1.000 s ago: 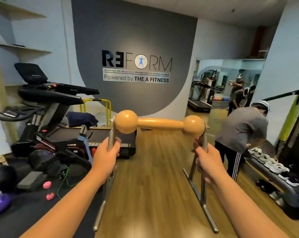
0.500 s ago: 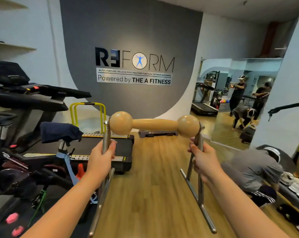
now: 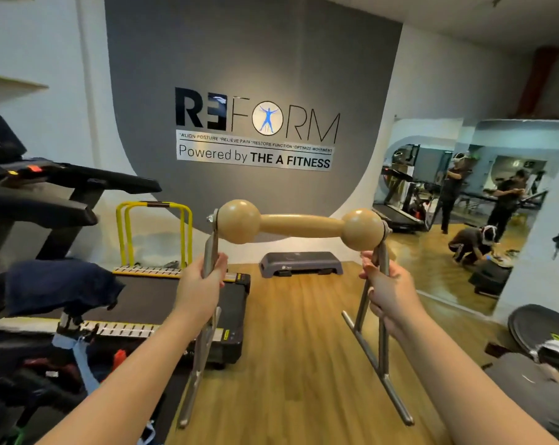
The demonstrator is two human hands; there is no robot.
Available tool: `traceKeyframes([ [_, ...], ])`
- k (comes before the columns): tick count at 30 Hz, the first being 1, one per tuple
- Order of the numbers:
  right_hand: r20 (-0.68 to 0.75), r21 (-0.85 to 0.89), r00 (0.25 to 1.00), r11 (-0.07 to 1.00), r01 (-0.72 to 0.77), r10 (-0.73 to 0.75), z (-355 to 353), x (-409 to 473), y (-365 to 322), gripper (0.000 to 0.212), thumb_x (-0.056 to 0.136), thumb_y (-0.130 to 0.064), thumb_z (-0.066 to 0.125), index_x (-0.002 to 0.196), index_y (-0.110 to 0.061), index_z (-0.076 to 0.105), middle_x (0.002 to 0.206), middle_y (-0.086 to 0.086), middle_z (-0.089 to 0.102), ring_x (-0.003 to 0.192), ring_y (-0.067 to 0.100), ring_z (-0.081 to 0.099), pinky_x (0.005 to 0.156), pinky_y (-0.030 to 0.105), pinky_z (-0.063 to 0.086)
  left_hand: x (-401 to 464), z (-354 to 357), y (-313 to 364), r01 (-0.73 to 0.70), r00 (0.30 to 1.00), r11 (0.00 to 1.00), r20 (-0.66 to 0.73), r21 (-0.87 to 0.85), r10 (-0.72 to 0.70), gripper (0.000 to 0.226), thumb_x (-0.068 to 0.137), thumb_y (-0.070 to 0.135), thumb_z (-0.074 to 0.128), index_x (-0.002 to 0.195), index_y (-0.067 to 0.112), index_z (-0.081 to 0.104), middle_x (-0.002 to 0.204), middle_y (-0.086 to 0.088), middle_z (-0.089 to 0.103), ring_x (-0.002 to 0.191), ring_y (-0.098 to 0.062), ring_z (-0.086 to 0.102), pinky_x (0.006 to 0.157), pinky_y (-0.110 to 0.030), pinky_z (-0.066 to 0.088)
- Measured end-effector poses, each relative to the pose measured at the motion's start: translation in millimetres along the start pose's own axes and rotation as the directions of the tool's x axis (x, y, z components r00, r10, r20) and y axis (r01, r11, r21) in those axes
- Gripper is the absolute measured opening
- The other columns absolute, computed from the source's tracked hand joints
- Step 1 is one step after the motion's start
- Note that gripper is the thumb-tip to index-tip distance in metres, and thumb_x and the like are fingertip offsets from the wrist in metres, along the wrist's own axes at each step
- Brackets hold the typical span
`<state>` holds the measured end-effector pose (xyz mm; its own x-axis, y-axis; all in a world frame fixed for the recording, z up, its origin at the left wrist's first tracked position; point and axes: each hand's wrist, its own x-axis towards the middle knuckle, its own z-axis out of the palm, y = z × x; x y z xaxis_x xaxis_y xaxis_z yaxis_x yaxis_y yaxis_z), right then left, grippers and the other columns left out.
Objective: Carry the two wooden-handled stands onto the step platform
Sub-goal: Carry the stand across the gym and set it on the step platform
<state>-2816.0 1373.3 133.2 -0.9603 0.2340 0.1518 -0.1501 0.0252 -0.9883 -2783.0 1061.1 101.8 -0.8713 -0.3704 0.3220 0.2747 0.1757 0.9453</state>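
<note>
One stand [image 3: 299, 226] is in view, held clear of the glossy plank floor [image 3: 297, 348]: a smooth tan wooden handle with two round knobs, its long axis running left to right, bolted atop two brushed-metal leg frames that slope down toward the camera. The left hand [image 3: 201, 287] and right hand [image 3: 388, 292] each have fingers wrapped tight round one leg. Ahead, one grey moulded step platform [image 3: 300, 263] sits against the wall.
</note>
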Motion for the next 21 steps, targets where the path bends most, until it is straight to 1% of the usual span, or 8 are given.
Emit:
traceKeyframes([
  [3,-0.016,0.019,1.000,1.000,-0.004,0.005,30.6,66.5,11.8,0.020,0.105,-0.030,0.060,0.123,-0.031,0.070,0.095,0.010,0.067,0.041,0.006,0.039,0.033,0.021,0.027,81.0,18.9,-22.3,0.021,0.999,1.000,0.027,0.001,-0.021,0.032,0.101,0.052,0.057,0.107,0.023,0.068,0.086,-0.006,0.062,0.087,-0.026,0.061,0.088,-0.052,0.054],
  [6,-0.061,0.003,0.998,1.000,-0.024,0.024,55.8,130.5,23.6,0.023,0.105,-0.030,0.062,0.127,-0.025,0.066,0.107,0.014,0.070,0.057,0.011,0.041,0.032,0.012,0.029,156.6,40.1,-43.9,0.014,0.998,1.000,0.069,0.003,-0.014,0.034,0.102,0.048,0.057,0.117,0.020,0.067,0.085,-0.004,0.060,0.085,-0.025,0.060,0.090,-0.053,0.054],
  [8,-0.093,0.002,0.995,1.000,-0.027,0.027,70.5,172.2,33.4,0.018,0.105,-0.030,0.062,0.122,-0.027,0.067,0.110,0.017,0.070,0.060,0.011,0.039,0.032,0.010,0.028,201.4,55.5,-60.2,0.006,0.996,1.000,0.087,0.013,-0.008,0.032,0.105,0.044,0.056,0.120,0.018,0.067,0.084,-0.004,0.059,0.085,-0.025,0.060,0.089,-0.053,0.054],
  [11,-0.110,-0.021,0.993,0.999,-0.034,0.031,87.3,235.8,48.0,0.016,0.104,-0.029,0.063,0.120,-0.031,0.067,0.107,0.010,0.072,0.060,0.008,0.042,0.032,0.009,0.029,259.5,82.4,-82.4,-0.010,0.995,1.000,0.099,0.025,0.008,0.030,0.105,0.043,0.055,0.119,0.020,0.066,0.086,-0.004,0.060,0.086,-0.025,0.060,0.085,-0.050,0.053],
  [14,-0.099,-0.039,0.995,0.999,-0.030,0.026,100.9,301.7,68.2,0.011,0.104,-0.033,0.062,0.113,-0.037,0.066,0.105,0.005,0.072,0.060,0.007,0.043,0.034,0.011,0.030,315.6,111.6,-110.4,-0.018,0.994,1.000,0.106,0.024,0.016,0.024,0.104,0.042,0.056,0.112,0.022,0.067,0.083,-0.005,0.059,0.083,-0.026,0.060,0.086,-0.054,0.054],
  [16,-0.076,-0.029,0.997,0.999,-0.014,0.012,107.1,351.1,81.1,0.008,0.104,-0.035,0.062,0.111,-0.034,0.067,0.095,0.004,0.072,0.059,0.008,0.042,0.034,0.012,0.030,355.7,136.1,-127.9,-0.025,0.997,1.000,0.080,0.013,0.024,0.025,0.103,0.045,0.057,0.108,0.023,0.068,0.081,-0.005,0.059,0.081,-0.027,0.060,0.086,-0.058,0.054],
  [19,-0.054,-0.043,0.999,0.999,-0.010,0.007,112.6,437.3,96.2,0.022,0.103,-0.040,0.063,0.113,-0.020,0.067,0.067,-0.009,0.058,0.056,0.006,0.042,0.041,0.018,0.032,412.3,177.9,-147.6,-0.048,0.998,0.998,0.052,0.039,0.046,0.036,0.094,0.061,0.057,0.105,0.029,0.069,0.078,-0.002,0.061,0.081,-0.027,0.062,0.079,-0.056,0.053],
  [21,-0.019,-0.062,1.000,0.998,-0.009,0.008,116.9,498.3,102.5,0.025,0.103,-0.041,0.063,0.118,-0.021,0.066,0.073,-0.007,0.059,0.059,0.007,0.043,0.048,0.024,0.031,452.1,206.7,-155.3,-0.058,0.998,0.998,0.030,0.029,0.057,0.040,0.088,0.069,0.056,0.103,0.035,0.070,0.076,0.002,0.060,0.082,-0.026,0.063,0.075,-0.048,0.053],
])
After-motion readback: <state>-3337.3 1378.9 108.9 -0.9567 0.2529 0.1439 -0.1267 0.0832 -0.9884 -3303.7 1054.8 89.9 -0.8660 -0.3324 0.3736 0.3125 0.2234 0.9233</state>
